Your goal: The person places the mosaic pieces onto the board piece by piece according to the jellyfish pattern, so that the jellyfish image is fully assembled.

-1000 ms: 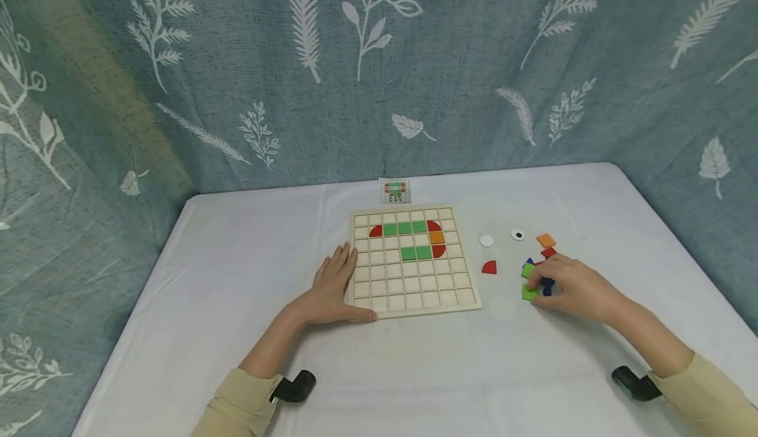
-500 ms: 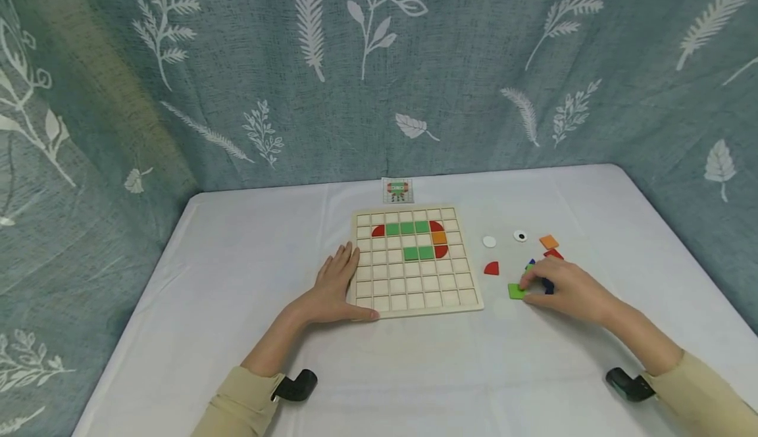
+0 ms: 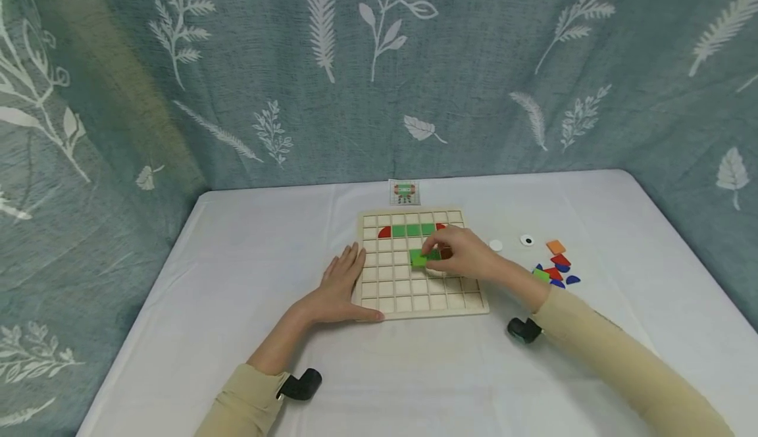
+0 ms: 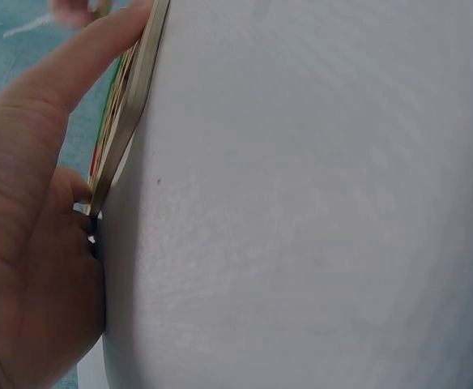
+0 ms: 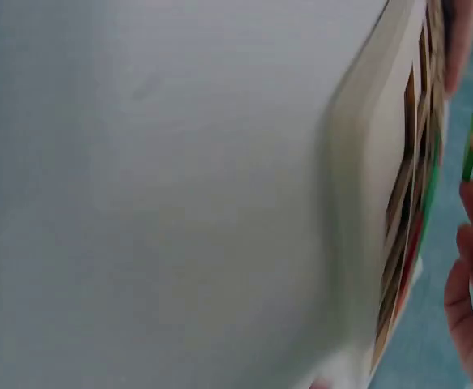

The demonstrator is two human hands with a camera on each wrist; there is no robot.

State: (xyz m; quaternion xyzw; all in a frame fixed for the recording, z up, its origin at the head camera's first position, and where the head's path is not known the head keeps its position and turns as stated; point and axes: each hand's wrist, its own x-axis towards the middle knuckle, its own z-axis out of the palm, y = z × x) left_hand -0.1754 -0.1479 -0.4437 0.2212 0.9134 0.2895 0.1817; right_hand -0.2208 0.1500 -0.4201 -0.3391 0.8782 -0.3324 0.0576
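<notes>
My right hand pinches a light green square tile between thumb and fingertips, over the middle of a wooden grid board. In the right wrist view the tile shows edge-on, apart from the board's surface. On the board, a row of green tiles has a red quarter-circle at its left end. The right hand covers part of the pieces on the board's right side. My left hand lies along the board's left edge, fingers straight, with the thumb on the front edge near the corner.
A small picture card lies behind the board. To the right are a white disc, an eye disc, an orange square, another light green tile, red pieces and several blue half-circles.
My right hand has taken a light green tile from the loose pieces and carried it left over the board. The left hand keeps its place at the board's edge.
</notes>
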